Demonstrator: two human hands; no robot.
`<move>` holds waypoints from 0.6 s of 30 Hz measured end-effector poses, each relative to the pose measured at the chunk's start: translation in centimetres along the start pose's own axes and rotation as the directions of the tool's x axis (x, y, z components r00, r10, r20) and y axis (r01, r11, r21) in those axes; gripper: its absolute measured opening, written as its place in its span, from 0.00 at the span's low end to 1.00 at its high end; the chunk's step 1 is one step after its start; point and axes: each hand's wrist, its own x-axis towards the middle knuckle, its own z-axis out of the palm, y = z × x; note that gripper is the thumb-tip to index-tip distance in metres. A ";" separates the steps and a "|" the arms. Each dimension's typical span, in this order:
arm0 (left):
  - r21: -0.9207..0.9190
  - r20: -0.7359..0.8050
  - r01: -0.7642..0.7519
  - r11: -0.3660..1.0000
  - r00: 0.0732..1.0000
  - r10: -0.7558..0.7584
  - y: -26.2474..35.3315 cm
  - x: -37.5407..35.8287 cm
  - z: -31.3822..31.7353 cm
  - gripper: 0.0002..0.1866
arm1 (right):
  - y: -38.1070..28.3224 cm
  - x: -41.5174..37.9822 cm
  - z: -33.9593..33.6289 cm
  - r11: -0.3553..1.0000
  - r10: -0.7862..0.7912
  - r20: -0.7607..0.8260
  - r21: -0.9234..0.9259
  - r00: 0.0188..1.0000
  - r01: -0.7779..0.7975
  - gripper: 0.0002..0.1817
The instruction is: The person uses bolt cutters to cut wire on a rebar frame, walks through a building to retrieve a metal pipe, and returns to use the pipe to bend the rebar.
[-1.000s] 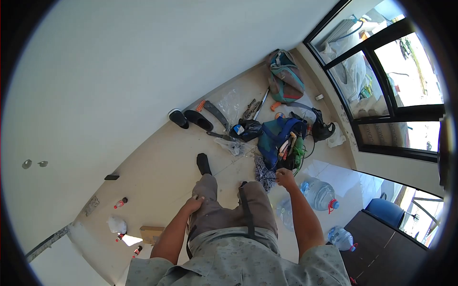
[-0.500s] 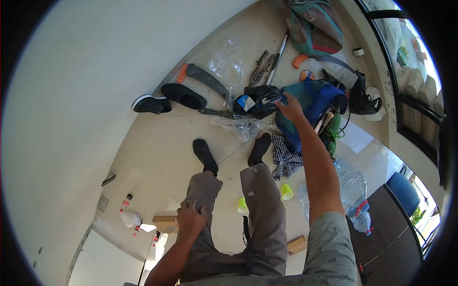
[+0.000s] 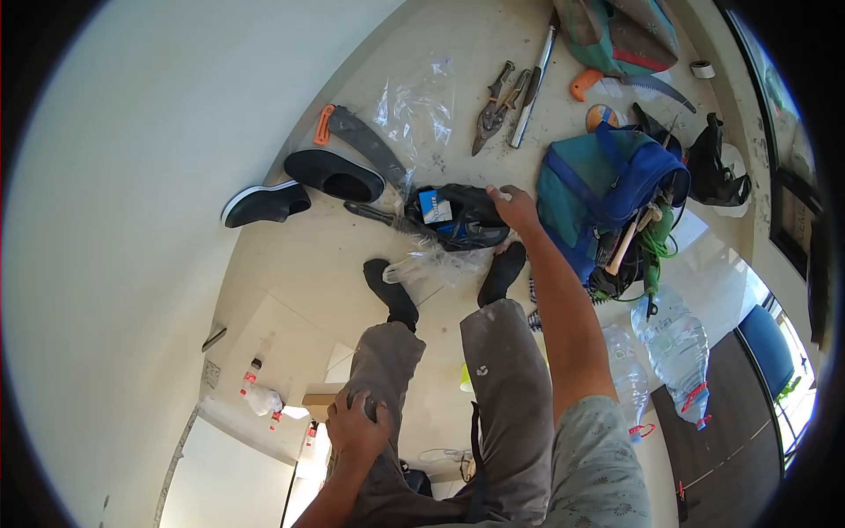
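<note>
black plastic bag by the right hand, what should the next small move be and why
Probably gently drawing back the edge of the crumpled black plastic bag with the bare right hand: its fingers are at that edge, and a small blue-and-white rectangular packet shows among the folds. The bare left hand rests on the trouser leg.

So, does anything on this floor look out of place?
Yes: the orange-handled saw by the patterned bag lies with its blade bare, odd with feet in black socks and the black shoes off to one side.
</note>
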 end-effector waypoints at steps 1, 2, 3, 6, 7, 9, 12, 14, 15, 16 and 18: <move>-0.003 0.004 0.006 1.000 1.000 -0.006 0.1 0.3 0.0 0.21 | -0.5 1.1 -0.4 0.999 0.022 -0.118 0.040 0.993 -0.017 0.34; -0.001 0.002 0.007 1.000 1.000 -0.007 0.0 0.4 -0.1 0.21 | -0.9 2.2 -0.7 0.996 0.051 -0.230 0.082 0.972 -0.033 0.34; 0.002 0.002 0.005 1.000 1.000 -0.005 -0.2 0.5 -0.2 0.21 | -1.2 3.9 -1.2 0.991 0.051 -0.323 0.135 0.945 -0.008 0.33; 0.004 -0.019 -0.015 1.000 1.000 0.015 -0.3 1.1 -0.6 0.20 | -0.7 10.3 -1.2 0.998 0.031 -0.434 0.071 0.900 0.000 0.36; 0.002 -0.032 -0.019 1.000 0.999 0.019 -0.3 1.4 -0.5 0.20 | -1.5 11.6 -1.8 0.997 0.037 -0.434 0.077 0.900 -0.004 0.36; 0.000 -0.039 -0.009 1.000 0.999 0.009 -0.4 1.9 -0.3 0.20 | -2.4 13.2 -1.8 0.996 0.080 -0.335 0.074 0.939 -0.058 0.33; 0.035 -0.050 -0.009 0.999 0.999 0.010 -0.2 1.7 -0.2 0.20 | -2.9 12.2 -1.6 0.973 0.202 -0.223 0.158 0.954 -0.169 0.24; 0.036 -0.043 -0.012 0.999 0.999 0.013 0.0 1.3 -0.2 0.20 | -2.5 9.5 -1.3 0.882 0.271 -0.055 0.415 0.961 -0.225 0.19; 0.024 -0.029 -0.008 1.000 1.000 0.009 0.0 1.3 -0.1 0.21 | -2.8 6.5 -1.6 0.782 0.275 0.063 0.565 0.959 -0.262 0.16; 0.011 -0.019 -0.006 1.000 1.000 0.006 0.1 1.2 -0.1 0.21 | -2.8 3.6 -1.6 0.751 0.300 0.074 0.597 0.951 -0.283 0.12; 0.009 0.022 0.014 1.000 1.000 -0.014 0.1 0.9 0.0 0.21 | -3.2 -3.8 -2.6 0.746 0.241 -0.048 0.648 0.969 -0.153 0.11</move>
